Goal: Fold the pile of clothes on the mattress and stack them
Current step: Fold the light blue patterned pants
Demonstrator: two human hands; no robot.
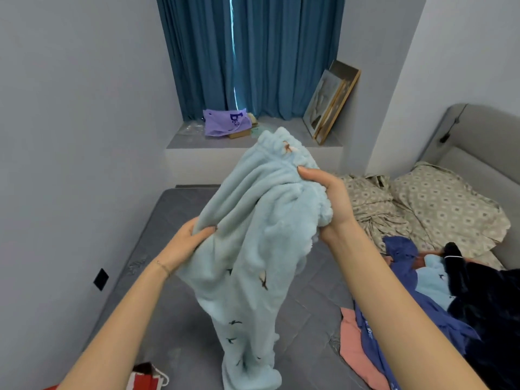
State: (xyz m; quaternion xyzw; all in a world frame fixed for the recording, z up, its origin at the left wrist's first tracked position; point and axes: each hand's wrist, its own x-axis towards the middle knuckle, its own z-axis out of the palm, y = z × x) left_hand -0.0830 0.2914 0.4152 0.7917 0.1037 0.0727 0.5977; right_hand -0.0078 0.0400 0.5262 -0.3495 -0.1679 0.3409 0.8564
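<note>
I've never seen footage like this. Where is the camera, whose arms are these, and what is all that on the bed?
There is no machine here. These are a person's two bare arms, and the single picture comes from a camera worn on their head, looking forward and down. The left hand and the right hand each have a grip on a pale blue fleecy garment with small bird motifs. It is held up above the grey mattress and looks like pyjama trousers. To the right lies the unfolded pile of clothes, with dark blue, pink and pale blue pieces. Beyond it is a patterned pillow. At the back hang teal curtains, with a purple bag and framed pictures on the ledge.
</note>
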